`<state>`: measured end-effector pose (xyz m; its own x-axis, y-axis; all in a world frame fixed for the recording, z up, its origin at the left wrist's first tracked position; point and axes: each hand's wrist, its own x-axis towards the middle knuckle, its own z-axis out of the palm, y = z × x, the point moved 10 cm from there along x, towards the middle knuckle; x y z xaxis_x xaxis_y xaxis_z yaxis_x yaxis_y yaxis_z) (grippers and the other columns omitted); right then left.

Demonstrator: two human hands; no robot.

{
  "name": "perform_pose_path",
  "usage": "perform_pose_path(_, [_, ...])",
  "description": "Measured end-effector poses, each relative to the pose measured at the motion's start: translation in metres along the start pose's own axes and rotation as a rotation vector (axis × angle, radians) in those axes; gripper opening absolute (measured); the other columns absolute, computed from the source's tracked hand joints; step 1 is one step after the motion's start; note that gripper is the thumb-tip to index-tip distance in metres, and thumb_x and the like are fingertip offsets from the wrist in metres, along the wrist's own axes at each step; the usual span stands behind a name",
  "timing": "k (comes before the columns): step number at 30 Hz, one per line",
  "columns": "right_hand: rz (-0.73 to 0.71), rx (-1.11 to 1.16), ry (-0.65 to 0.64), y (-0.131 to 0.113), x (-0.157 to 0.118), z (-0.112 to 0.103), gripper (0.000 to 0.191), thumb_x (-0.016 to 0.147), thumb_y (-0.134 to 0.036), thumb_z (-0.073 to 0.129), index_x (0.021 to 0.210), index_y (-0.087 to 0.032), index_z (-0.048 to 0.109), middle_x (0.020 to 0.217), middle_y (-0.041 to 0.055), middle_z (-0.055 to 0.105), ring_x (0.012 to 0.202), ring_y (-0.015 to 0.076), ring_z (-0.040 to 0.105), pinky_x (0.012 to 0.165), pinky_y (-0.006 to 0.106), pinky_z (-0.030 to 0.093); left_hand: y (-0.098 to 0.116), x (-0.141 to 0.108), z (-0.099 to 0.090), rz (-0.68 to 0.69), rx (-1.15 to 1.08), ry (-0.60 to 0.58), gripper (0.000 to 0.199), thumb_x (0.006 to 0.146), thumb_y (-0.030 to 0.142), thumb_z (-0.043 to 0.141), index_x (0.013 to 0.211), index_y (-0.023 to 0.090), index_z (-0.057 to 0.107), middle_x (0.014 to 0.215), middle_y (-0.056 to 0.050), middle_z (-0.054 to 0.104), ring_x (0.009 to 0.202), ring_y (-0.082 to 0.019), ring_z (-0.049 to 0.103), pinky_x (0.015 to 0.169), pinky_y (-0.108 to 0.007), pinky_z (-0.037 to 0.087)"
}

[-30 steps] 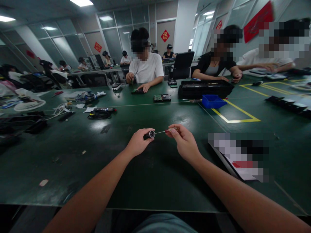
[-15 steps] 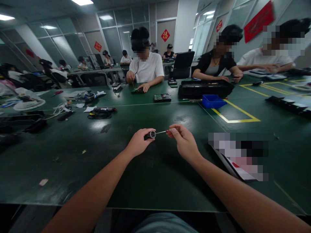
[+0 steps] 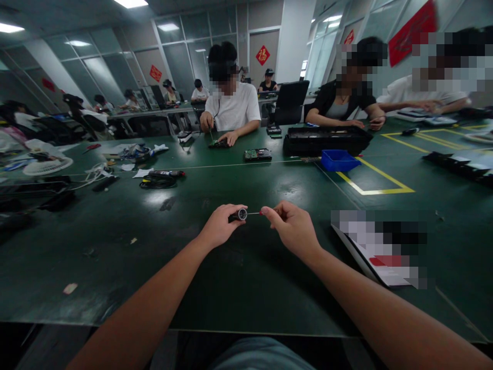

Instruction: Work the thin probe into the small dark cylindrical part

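Two bare hands meet near the middle of the frame, above one green table (image 3: 231, 298). The left hand (image 3: 220, 227) is partly closed, thumb and fingers curled around one dark cylinder (image 3: 242, 214), whose pale ringed end shows. The right hand (image 3: 295, 226) is closed around the handle of one screwdriver (image 3: 254, 213); only a bit of the handle shows between the fingers. The thin shaft points left and reaches the cylinder's ringed end; whether the tip touches or goes inside cannot be told.

At lower right lies one white booklet (image 3: 391, 277), partly blurred out. Two small scraps, a lower one (image 3: 70, 288) and an upper one (image 3: 133, 240), lie at lower left. One cable bundle (image 3: 159, 181) sits left of centre. Above the hands is one drive (image 3: 258, 154) with a green board; to its right, one long black tray (image 3: 327, 141) and one blue bin (image 3: 339, 161) just below it.

Three people sit along the far side: one at upper centre (image 3: 234, 108), two at upper right (image 3: 342, 108).
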<state>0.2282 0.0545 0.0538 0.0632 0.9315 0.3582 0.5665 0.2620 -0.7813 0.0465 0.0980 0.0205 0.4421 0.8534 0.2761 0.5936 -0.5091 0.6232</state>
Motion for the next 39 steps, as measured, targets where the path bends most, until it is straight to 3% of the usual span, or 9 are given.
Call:
perform_pose_path(11, [-0.118, 0.006, -0.055, -0.012, -0.003, 0.004, 0.026, 0.091, -0.047, 0.063, 0.084, -0.022, 0.067, 0.071, 0.0011, 0.070, 0.063, 0.0171, 0.063, 0.055, 0.028, 0.043, -0.001, 0.000, 0.000, 0.007, 0.006, 0.003, 0.039, 0.088, 0.021, 0.069, 0.126, 0.027, 0.065, 0.117, -0.005, 0.068, 0.110, -0.024, 0.060, 0.100, -0.042, 0.043])
perform_pose_path(18, [-0.216, 0.073, -0.080, -0.020, -0.004, 0.007, 0.015, 0.092, -0.029, 0.061, 0.104, -0.022, 0.066, 0.091, 0.0036, 0.075, 0.084, 0.0198, 0.070, 0.075, 0.034, 0.053, 0.001, 0.001, 0.001, 0.026, 0.024, -0.004, 0.038, 0.087, 0.020, 0.070, 0.124, 0.026, 0.066, 0.115, -0.004, 0.069, 0.109, -0.023, 0.061, 0.100, -0.041, 0.044])
perform_pose_path(23, [-0.279, 0.092, -0.120, -0.028, -0.007, 0.011, 0.014, 0.093, -0.021, 0.055, 0.103, -0.023, 0.064, 0.099, 0.0043, 0.072, 0.090, 0.0195, 0.068, 0.082, 0.035, 0.053, 0.000, 0.001, 0.001, 0.004, 0.037, -0.003, 0.039, 0.087, 0.020, 0.070, 0.125, 0.026, 0.065, 0.115, -0.004, 0.069, 0.108, -0.023, 0.061, 0.100, -0.042, 0.044])
perform_pose_path(27, [-0.234, 0.082, -0.134, -0.028, -0.006, 0.011, 0.015, 0.094, -0.028, 0.056, 0.105, -0.022, 0.065, 0.098, 0.0046, 0.071, 0.089, 0.0197, 0.068, 0.079, 0.034, 0.052, 0.002, 0.000, 0.001, 0.007, 0.028, -0.010, 0.038, 0.088, 0.021, 0.069, 0.125, 0.027, 0.065, 0.115, -0.004, 0.069, 0.108, -0.023, 0.061, 0.100, -0.041, 0.044])
perform_pose_path(33, [-0.097, 0.028, -0.120, -0.011, -0.003, 0.012, 0.035, 0.102, -0.043, 0.039, 0.102, -0.022, 0.067, 0.059, -0.0022, 0.060, 0.055, 0.0163, 0.060, 0.057, 0.030, 0.042, 0.005, 0.000, 0.003, -0.005, 0.040, -0.025, 0.039, 0.087, 0.019, 0.070, 0.124, 0.028, 0.066, 0.115, -0.003, 0.069, 0.108, -0.023, 0.061, 0.099, -0.041, 0.044])
perform_pose_path(37, [-0.117, 0.016, -0.129, -0.013, -0.003, 0.012, 0.030, 0.099, -0.032, 0.042, 0.118, -0.021, 0.062, 0.070, -0.0003, 0.065, 0.059, 0.0166, 0.060, 0.057, 0.029, 0.042, 0.007, 0.000, 0.001, -0.006, 0.034, -0.021, 0.038, 0.086, 0.018, 0.071, 0.123, 0.026, 0.066, 0.113, -0.003, 0.070, 0.107, -0.022, 0.061, 0.099, -0.041, 0.044])
perform_pose_path(39, [-0.118, 0.031, -0.141, -0.015, -0.004, 0.012, 0.028, 0.096, -0.027, 0.043, 0.117, -0.021, 0.062, 0.074, 0.0006, 0.066, 0.062, 0.0167, 0.060, 0.058, 0.029, 0.042, 0.007, 0.000, 0.000, -0.002, 0.030, -0.015, 0.038, 0.086, 0.018, 0.071, 0.123, 0.026, 0.066, 0.113, -0.003, 0.069, 0.107, -0.022, 0.061, 0.099, -0.041, 0.044])
